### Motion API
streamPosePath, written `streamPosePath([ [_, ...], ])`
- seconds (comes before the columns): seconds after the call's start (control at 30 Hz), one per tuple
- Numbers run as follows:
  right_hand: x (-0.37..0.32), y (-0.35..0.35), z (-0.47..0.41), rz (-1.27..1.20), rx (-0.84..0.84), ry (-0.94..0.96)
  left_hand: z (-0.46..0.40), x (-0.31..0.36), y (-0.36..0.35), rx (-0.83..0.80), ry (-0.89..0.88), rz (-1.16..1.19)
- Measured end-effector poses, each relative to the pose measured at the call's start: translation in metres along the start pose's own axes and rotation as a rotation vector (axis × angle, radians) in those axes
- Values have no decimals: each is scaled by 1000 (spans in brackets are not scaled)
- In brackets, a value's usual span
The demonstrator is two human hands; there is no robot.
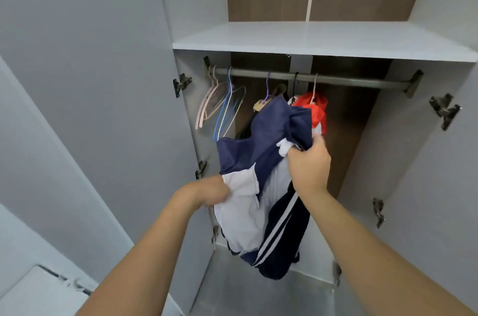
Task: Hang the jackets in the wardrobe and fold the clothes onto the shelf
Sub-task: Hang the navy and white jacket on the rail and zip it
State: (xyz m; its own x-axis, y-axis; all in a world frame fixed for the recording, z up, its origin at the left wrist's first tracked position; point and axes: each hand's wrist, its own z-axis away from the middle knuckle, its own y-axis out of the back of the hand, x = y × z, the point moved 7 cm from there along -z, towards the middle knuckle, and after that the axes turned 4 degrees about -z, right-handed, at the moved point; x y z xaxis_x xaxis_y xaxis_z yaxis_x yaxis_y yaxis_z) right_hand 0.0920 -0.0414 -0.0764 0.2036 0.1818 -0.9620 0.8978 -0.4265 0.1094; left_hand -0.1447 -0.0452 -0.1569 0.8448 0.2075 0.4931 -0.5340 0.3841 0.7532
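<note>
A navy and white jacket (258, 160) with white sleeve stripes hangs in front of the open wardrobe, held by both hands. My left hand (207, 192) grips its white lower panel. My right hand (307, 163) is closed on the bunched navy collar area. Behind it, the grey rail (349, 80) carries a red garment (314, 108) on a hanger and a darker garment on a purple hanger (267, 87). Several bare hangers (219, 106) in pink, blue and white hang at the rail's left end. The white shelf (310, 38) above the rail is bare.
The wardrobe doors stand open: the left door (90, 69) and the right door (439, 186), with metal hinges along both sides. The wardrobe floor (245, 289) shows below the jacket. A white object (38, 295) sits at the bottom left corner.
</note>
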Motion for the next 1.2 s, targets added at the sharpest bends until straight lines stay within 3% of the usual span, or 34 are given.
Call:
streamPosePath([
  [0.1, 17, -30, -29, -135, -98, -258, -41, 5, 36, -31, -24, -269],
  [0.2, 20, -52, -50, -229, -181, -405, -95, 11, 98, 281, -41, -311],
  [0.27, 15, -63, -70, -207, -248, -382, -130, 18, 130, 403, -45, -325],
  [0.43, 10, -90, -103, 56, -446, -350, -214, 27, 158, 414, 13, -442],
  [0.67, 41, -126, -103, 298, -798, -481, -288, 20, 146, 333, 63, -598],
  [0.73, 49, -129, -101, 281, -805, -534, -296, 19, 143, 346, 65, -604],
  [0.83, 52, -128, -103, 224, -732, -549, -308, 14, 137, 340, 76, -483],
  [0.93, 51, -126, -108, 213, -675, -536, -319, 13, 133, 295, 93, 6],
  [1.0, 52, -128, -106, 355, -745, -469, -319, 21, 139, 359, 56, 238],
  [1.1, 56, -132, -99, 534, -810, -381, -299, 26, 155, 554, 2, 259],
  [1.2, 59, -129, -104, 689, -761, -206, -263, 26, 162, 719, -71, 176],
])
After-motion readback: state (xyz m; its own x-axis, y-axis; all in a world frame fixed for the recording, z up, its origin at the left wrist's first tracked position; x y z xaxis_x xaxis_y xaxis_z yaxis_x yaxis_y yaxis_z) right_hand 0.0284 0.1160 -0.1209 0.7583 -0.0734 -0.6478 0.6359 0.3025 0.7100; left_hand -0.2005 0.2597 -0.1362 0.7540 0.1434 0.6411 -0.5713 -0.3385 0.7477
